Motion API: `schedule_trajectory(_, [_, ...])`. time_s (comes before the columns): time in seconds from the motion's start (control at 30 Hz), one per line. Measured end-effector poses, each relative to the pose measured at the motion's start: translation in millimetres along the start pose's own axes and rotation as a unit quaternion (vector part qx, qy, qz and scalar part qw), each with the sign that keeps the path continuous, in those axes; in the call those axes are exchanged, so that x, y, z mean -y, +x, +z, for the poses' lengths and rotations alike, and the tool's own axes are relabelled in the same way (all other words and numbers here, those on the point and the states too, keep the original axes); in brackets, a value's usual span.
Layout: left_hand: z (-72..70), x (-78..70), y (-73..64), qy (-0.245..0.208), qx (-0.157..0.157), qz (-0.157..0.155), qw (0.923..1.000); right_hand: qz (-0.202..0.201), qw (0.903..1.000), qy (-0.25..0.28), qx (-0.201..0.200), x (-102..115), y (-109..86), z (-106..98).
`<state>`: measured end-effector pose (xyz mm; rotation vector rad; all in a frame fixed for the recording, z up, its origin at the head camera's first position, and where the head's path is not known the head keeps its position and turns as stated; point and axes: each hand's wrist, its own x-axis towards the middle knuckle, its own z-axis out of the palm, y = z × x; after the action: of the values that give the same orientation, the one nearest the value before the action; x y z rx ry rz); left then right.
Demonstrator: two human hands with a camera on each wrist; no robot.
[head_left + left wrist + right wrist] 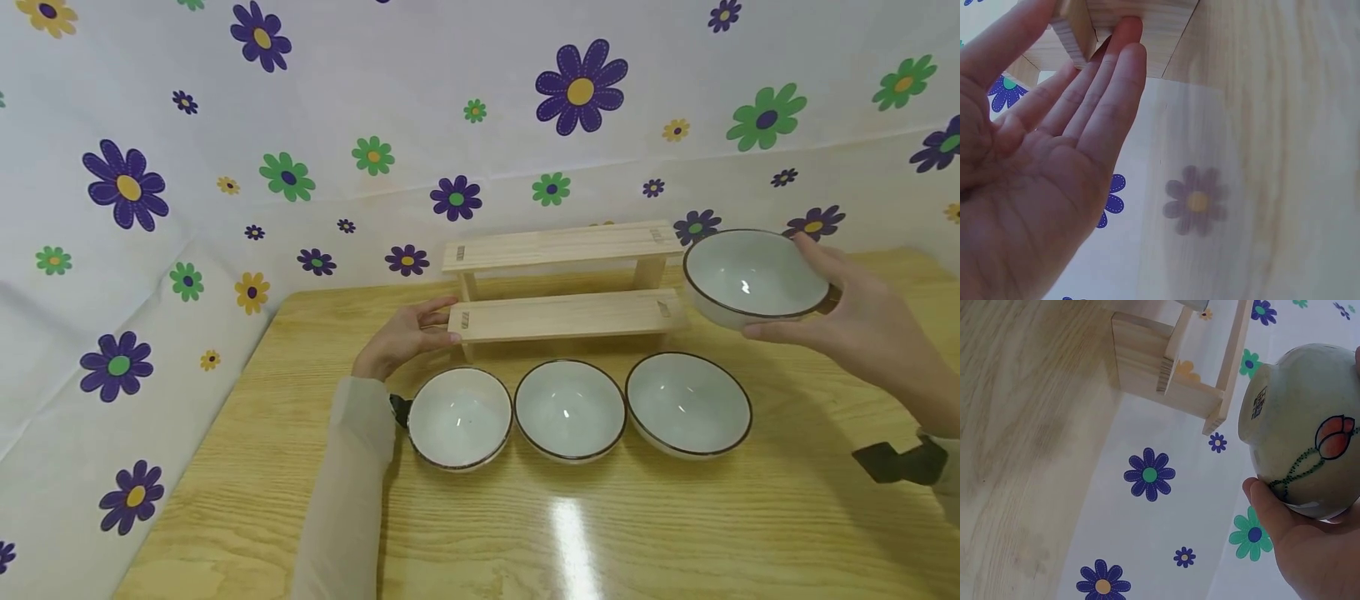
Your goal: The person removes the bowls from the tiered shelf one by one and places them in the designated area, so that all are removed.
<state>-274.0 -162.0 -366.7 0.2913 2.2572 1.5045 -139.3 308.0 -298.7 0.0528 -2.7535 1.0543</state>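
A white bowl (756, 271) with a dark rim is lifted off the table at the right, gripped at its side by my right hand (873, 321). In the right wrist view the bowl (1310, 434) shows its foot ring and a red flower with a green stem painted outside. My left hand (408, 333) holds the left end of a two-tier wooden shelf (562, 317), thumb at the front corner and fingers behind. From the left wrist, the fingers (1107, 103) reach past the shelf's upright (1075, 31).
Three more bowls stand in a row before the shelf: a left bowl (460, 417), a middle bowl (570, 408) and a right bowl (688, 402). A flower-printed cloth (420, 92) hangs behind the wooden table (465, 533).
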Motion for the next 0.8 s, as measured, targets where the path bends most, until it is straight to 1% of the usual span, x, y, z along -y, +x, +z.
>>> schedule_trajectory(0.1, [0.2, -0.2, -0.6, 0.000, 0.000, 0.001, 1.0000, -0.007, 1.0000, 0.002, -0.002, -2, -2.0, -1])
schedule_trajectory(0.3, [0.3, -1.2, -1.7, -0.003, 0.000, 0.003, 1.0000, -0.007, 1.0000, -0.002, -0.007, -8, -6.3, 0])
schedule_trajectory(0.5, [0.5, -0.2, -0.9, -0.001, -0.003, 0.001, 1.0000, -0.019, 0.9998, 0.000, -0.007, -14, -11.0, -1])
schedule_trajectory(0.67, [0.5, 0.0, -0.9, -0.002, -0.002, 0.002, 1.0000, -0.004, 1.0000, 0.004, 0.001, -18, -14.9, -3])
schedule_trajectory(0.8, [0.1, -0.1, -0.4, -0.005, 0.000, 0.002, 1.0000, 0.006, 1.0000, 0.002, -0.001, -20, -17.6, -4])
